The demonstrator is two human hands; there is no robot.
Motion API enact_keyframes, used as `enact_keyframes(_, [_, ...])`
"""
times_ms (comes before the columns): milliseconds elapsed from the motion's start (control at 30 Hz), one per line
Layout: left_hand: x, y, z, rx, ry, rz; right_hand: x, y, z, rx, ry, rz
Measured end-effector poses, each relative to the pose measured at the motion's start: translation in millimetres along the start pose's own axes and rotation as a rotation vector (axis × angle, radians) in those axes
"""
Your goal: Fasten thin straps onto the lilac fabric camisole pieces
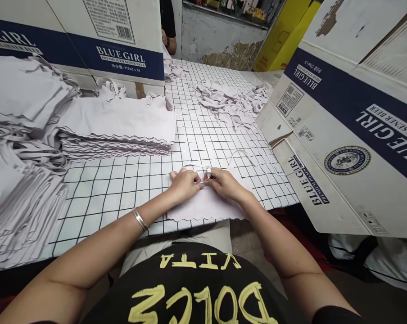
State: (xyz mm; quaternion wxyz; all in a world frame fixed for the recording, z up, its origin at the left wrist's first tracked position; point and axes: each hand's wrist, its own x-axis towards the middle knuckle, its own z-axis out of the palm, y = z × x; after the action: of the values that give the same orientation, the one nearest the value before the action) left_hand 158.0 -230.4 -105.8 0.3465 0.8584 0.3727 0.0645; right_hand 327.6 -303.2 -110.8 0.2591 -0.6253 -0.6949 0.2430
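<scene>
Fingers (pixel 216 174) pinching pale fabric (pixel 206 206), gripped spot mostly hidden

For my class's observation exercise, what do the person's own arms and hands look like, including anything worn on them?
The left hand and right hand are gloveless. A silver-coloured band circles the left wrist; the right wrist shows none. Both arms are bare below short black sleeves.

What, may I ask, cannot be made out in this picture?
In the head view:
Fabric piece: its pinched part, hidden by the left hand and right hand.
Co-worker: head, cut off by the top edge.
Label on left Blue Girl carton: fine print, too small.
</scene>
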Motion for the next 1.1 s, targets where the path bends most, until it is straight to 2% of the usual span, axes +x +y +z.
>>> enact_keyframes(233, [1.3,-3.7,2.9,-0.001,0.002,0.017,1.8,-3.6,6.0,-0.095,-0.002,0.010])
enact_keyframes(400, [1.0,-3.6,0.6,-0.044,0.000,-0.001,0.1,-2.6,4.4,-0.093,0.053,0.028])
enact_keyframes(733, [1.8,-2.7,1.7,-0.038,-0.013,0.013,0.0,-6.9,11.0,-0.052,0.042,0.030])
enact_keyframes(833, [1.7,-2.1,0.9,-0.051,-0.034,-0.009,0.9,-10.4,17.1,0.088,0.087,0.089])
enact_keyframes(933, [-3.4,-4.6,-6.7,-0.018,-0.073,0.017,2.9,-15.4,16.4,0.397,0.086,0.217])
enact_keyframes(1033, [-10.0,-15.0,-24.2,0.082,-0.151,0.041,12.2,-20.9,6.3,0.707,0.043,0.358])
enact_keyframes(1100, [-11.6,-25.8,-39.8,0.079,-0.269,0.035,25.2,-22.9,-0.7,0.839,-0.004,0.437])
